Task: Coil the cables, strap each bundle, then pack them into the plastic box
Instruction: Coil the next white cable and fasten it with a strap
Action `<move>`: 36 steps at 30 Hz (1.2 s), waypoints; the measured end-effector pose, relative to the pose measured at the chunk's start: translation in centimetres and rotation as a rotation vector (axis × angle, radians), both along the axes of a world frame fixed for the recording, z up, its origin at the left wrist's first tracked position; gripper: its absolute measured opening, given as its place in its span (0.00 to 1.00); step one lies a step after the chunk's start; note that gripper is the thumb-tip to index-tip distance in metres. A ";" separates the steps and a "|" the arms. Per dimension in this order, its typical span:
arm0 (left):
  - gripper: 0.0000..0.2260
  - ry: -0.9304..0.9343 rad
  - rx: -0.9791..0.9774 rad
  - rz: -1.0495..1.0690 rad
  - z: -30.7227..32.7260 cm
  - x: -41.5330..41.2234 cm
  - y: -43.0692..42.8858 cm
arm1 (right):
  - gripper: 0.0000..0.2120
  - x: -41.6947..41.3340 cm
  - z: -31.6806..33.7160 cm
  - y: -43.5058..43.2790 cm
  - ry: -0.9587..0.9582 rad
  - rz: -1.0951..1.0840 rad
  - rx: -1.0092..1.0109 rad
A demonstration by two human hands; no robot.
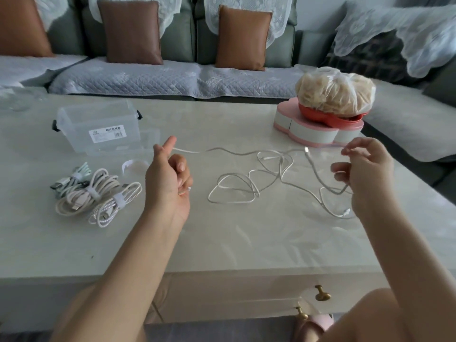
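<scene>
Down at the bottom edge, a pink slipper [313, 324] peeks out below two gold knobs [322, 293] on the front of the counter [222, 243]. Two bare arms reach out over the counter top.

On the left side, the left hand [170, 178] is held up with the palm turned back to the person. Its fingers [181, 166] are curled in and grip the cable [232, 202]. The cable comes out by the pointing finger, and a small plug shows at the bottom of the hand.

On the right side, the right hand [365, 174] is held up too. Its fingers [341, 167] pinch another part of the cable, and a loop hangs under them. Between the hands the cable lies on the counter in loose, messy loops, not yet coiled.

Left of the left hand lie three bundles [98, 193]. Each has a strap round it, and they touch each other. Just behind them sits a white strap roll [134, 166].

Farther back on the left stands the clear box [98, 129], and the bundles are outside it. Far back on the right is a pink tray [315, 129] with a bag [335, 90] of pale snacks on top.

Behind the counter is a grey sofa [172, 77] with brown cushions [132, 33]
</scene>
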State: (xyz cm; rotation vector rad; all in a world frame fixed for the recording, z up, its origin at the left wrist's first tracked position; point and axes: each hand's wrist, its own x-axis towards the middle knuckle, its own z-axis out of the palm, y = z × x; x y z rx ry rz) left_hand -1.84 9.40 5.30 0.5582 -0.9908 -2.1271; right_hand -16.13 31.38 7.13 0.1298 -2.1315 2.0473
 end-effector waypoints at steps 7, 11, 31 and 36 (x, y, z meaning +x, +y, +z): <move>0.18 -0.071 0.054 0.117 -0.9 -0.3 -0.3 | 0.23 0.4 0.4 0.6 -0.115 -0.181 -0.445; 0.17 -0.078 0.022 0.139 -0.9 -0.5 0.0 | 0.25 -0.1 0.1 0.3 0.000 -0.210 -0.419; 0.21 -0.131 -0.359 -0.761 0.7 0.5 2.9 | 0.24 5.8 -0.6 -5.2 0.773 0.457 0.429; 0.20 -0.090 -0.383 -0.929 0.7 1.1 2.4 | 0.14 7.0 -0.4 -6.3 0.383 0.886 0.147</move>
